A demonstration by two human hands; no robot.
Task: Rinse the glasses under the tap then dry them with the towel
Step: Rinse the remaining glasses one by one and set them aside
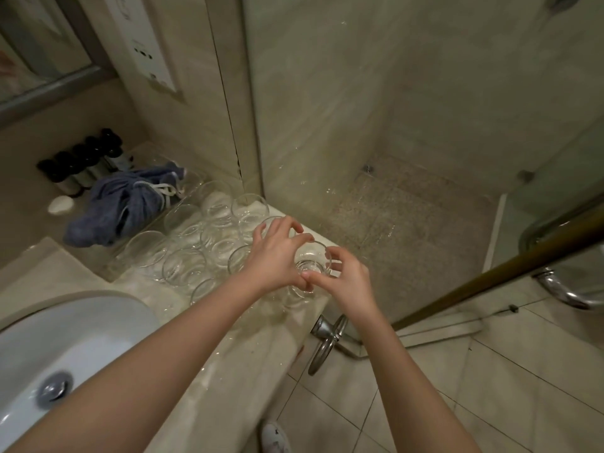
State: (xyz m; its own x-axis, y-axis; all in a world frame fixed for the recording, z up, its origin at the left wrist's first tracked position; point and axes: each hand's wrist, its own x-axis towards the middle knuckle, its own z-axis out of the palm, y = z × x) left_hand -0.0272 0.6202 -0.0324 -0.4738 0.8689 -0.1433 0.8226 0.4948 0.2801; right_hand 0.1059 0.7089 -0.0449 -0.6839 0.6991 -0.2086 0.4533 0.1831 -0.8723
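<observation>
Several clear glasses [186, 266] stand packed together on the marble counter [235, 374], right of the sink. At the counter's right end, one clear glass [312, 258] is held by both hands. My left hand [276, 253] curls its fingers around the glass's left side and rim. My right hand [346, 276] pinches its right side with thumb and fingers. A crumpled blue towel [121, 207] lies behind the glasses against the wall. The tap is out of view.
A white sink [65, 348] with a metal drain sits at the lower left. Dark small bottles [81, 161] and a white soap [59, 204] stand by the wall. A glass shower door with a metal handle [327, 341] is right of the counter.
</observation>
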